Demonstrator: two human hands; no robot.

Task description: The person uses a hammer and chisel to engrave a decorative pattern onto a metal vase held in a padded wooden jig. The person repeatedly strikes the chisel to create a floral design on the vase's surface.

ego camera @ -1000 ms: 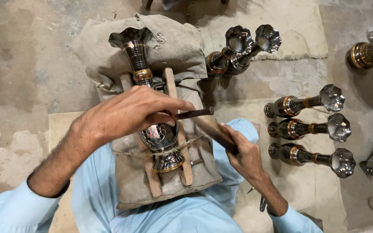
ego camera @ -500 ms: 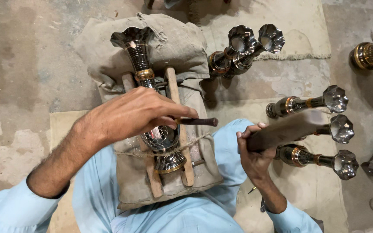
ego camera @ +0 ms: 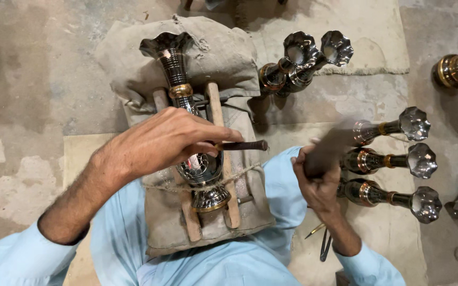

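The vase (ego camera: 194, 159) lies strapped between two wooden slats (ego camera: 219, 153) on the lap. Left hand (ego camera: 165, 140) fingers pinch the chisel (ego camera: 242, 145), pointing three o'clock; right hand (ego camera: 316, 175) fist wraps a blurred hammer (ego camera: 331, 148). Best strike squarely, chisel steady.

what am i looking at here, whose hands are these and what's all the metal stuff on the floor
This is a single view from a camera worn on a person's head, looking down at their own two bare hands and lap. On the lap lies a cloth-covered cushion with two wooden slats that cradle a metal vase, tied down with cord. The left hand rests on the vase and holds a thin dark tool against it. The right hand grips a blurred mallet-like tool. On the floor to the right lie three similar vases, with two more above them.
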